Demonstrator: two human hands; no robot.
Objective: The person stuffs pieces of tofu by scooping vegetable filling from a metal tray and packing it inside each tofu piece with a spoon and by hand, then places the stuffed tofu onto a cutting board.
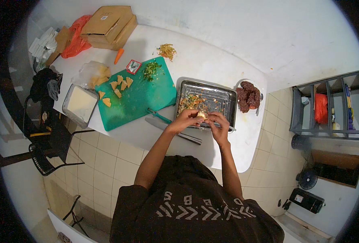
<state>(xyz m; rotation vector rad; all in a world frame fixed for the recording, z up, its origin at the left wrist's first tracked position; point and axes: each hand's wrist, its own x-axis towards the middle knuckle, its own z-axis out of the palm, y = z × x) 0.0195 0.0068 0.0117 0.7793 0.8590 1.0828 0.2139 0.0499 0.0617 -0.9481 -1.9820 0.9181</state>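
Note:
My left hand (186, 120) and my right hand (219, 126) meet over the near edge of a metal tray (207, 82). Between their fingertips they pinch a small pale-yellow piece of food (202, 115); its exact kind is unclear. Chopped vegetable mix (192, 101) covers the tray's left side. On the green cutting board (137, 99) lie several tan triangular pieces (118, 93) and a heap of chopped greens (151, 71). A green-handled tool (160, 116) rests at the board's lower right corner, and a large knife (173, 130) lies just below it.
A plate of dark brown lumps (249, 96) stands right of the tray. Toward the back are a cardboard box (108, 26), a carrot (118, 56), a small red box (133, 67) and yellowish shreds (167, 51). A clear container (80, 104) sits near the left edge.

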